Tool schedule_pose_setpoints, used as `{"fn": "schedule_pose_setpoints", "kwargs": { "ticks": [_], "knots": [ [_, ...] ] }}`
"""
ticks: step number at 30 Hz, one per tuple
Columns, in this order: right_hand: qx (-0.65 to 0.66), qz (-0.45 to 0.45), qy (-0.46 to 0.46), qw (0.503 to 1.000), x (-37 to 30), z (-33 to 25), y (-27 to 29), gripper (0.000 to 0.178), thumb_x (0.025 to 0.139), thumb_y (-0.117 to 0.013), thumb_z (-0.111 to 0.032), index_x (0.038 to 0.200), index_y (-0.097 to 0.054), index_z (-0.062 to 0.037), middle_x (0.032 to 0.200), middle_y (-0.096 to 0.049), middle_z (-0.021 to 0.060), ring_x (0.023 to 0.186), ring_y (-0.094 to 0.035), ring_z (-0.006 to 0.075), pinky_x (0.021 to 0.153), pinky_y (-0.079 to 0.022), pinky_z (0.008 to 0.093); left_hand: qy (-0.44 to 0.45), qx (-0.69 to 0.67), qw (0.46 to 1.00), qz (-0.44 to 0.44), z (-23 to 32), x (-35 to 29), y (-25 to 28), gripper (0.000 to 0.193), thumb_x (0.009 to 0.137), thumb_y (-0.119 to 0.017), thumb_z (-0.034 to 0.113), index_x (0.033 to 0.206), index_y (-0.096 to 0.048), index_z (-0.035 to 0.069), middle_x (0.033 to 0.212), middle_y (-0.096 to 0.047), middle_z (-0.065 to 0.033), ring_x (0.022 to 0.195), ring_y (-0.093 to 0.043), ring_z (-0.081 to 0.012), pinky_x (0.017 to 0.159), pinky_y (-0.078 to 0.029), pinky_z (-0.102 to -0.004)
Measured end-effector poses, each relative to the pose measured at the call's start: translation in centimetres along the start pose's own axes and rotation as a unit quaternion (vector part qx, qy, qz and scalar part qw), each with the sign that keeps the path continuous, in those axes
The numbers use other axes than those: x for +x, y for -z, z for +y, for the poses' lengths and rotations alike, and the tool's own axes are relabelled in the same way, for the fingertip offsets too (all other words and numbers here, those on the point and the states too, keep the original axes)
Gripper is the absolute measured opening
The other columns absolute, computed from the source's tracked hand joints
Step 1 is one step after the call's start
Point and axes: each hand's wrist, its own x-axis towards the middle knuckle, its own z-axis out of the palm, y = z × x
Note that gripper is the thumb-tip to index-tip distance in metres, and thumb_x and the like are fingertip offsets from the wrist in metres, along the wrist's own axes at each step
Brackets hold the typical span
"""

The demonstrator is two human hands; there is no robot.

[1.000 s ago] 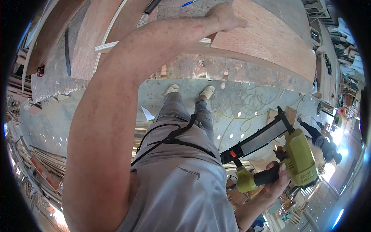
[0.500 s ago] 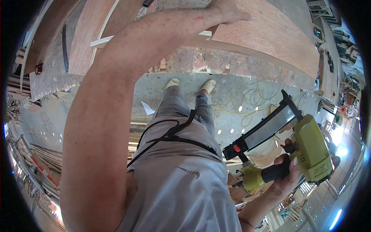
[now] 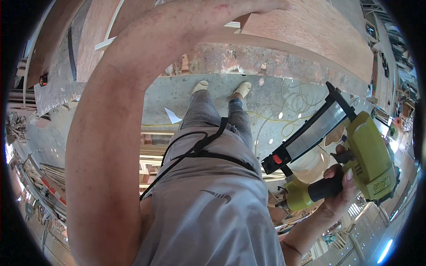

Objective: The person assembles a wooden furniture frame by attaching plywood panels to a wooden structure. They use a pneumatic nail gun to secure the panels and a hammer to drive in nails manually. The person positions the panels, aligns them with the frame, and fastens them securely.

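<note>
In my right hand (image 3: 342,193) is a yellow-green nail gun (image 3: 370,155), its black grip wrapped by my fingers. The gun's long black magazine (image 3: 306,133) slants up and away to the left, above the floor beside my body. My left arm reaches far across the workbench. At the top edge of the picture my left hand (image 3: 271,4) lies by a broad reddish plywood panel (image 3: 310,33), thumb stretched out along it. The other fingers of that hand are cut off by the frame. Beneath my forearm the end of a pale strip (image 3: 104,44) pokes out.
The worn bench edge (image 3: 222,57) runs across in front of me. A tape measure (image 3: 43,80) sits at the left, near a dark strip (image 3: 72,55). Thin yellow hose (image 3: 290,126) loops on the floor. Stacked timber (image 3: 153,153) lies beside my legs.
The nail gun in my right hand has shifted slightly right and up. My left hand has slid up, partly out of the picture, as the whole view moved a little.
</note>
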Motion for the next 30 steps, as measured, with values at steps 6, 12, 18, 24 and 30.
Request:
{"fn": "schedule_pose_setpoints", "kwargs": {
  "ticks": [6, 12, 18, 24, 30],
  "knots": [
    [-0.012, -0.003, 0.008, 1.0, 0.6, -0.4, 0.0, 0.076, 0.077, -0.079, -0.02, 0.137, -0.041, 0.0077, 0.114, -0.062, 0.03, 0.063, -0.065, 0.0175, 0.053, -0.055, 0.0238, 0.008, 0.003, 1.0, -0.004, 0.2, -0.3, 0.4, 0.051, 0.077, -0.076, 0.041, 0.114, -0.069, 0.005, 0.105, -0.07, -0.0235, 0.101, -0.067, -0.0373, 0.089, -0.053, -0.0411],
    [-0.008, -0.001, 0.003, 1.0, 0.9, -0.5, -0.5, 0.079, 0.077, -0.079, -0.024, 0.137, -0.04, 0.0077, 0.114, -0.062, 0.0308, 0.063, -0.066, 0.0181, 0.053, -0.055, 0.0238, 0.033, 0.041, 0.999, 0.003, 0.5, -0.3, 0.1, 0.054, 0.076, -0.077, 0.044, 0.113, -0.069, 0.005, 0.105, -0.07, -0.0237, 0.101, -0.067, -0.0369, 0.089, -0.053, -0.0414],
    [-0.064, -0.1, 0.052, 0.992, 1.5, -2.3, -2.1, 0.063, 0.087, -0.065, -0.021, 0.137, -0.041, 0.0093, 0.12, -0.059, 0.0319, 0.067, -0.062, 0.0176, 0.059, -0.051, 0.0237, -0.032, 0.013, 0.999, 0.037, -0.1, 0.1, -0.3, 0.053, 0.075, -0.078, 0.044, 0.113, -0.07, 0.007, 0.105, -0.07, -0.024, 0.1, -0.067, -0.0367, 0.088, -0.053, -0.0419],
    [-0.118, -0.098, 0.027, 0.988, 3.5, -4.5, -6.9, 0.061, 0.084, -0.068, -0.035, 0.124, -0.053, 0.0096, 0.102, -0.067, 0.023, 0.058, -0.061, 0.0158, 0.054, -0.049, 0.0244, 0.013, 0.074, 0.997, 0.008, 0.6, -0.2, 0.3, 0.058, 0.075, -0.074, 0.052, 0.107, -0.071, 0.005, 0.1, -0.07, -0.0259, 0.096, -0.068, -0.0382, 0.086, -0.053, -0.0434],
    [-0.176, -0.132, -0.001, 0.975, 5.1, -5.8, -11.2, 0.043, 0.096, -0.054, -0.03, 0.121, -0.057, 0.0051, 0.099, -0.07, 0.0179, 0.057, -0.056, 0.0127, 0.054, -0.044, 0.0237, 0.125, 0.1, 0.986, -0.05, 2.6, -0.8, 1.5, 0.067, 0.073, -0.073, 0.055, 0.098, -0.071, -0.006, 0.093, -0.069, -0.0299, 0.091, -0.069, -0.0393, 0.081, -0.055, -0.0452]
  ]
}}
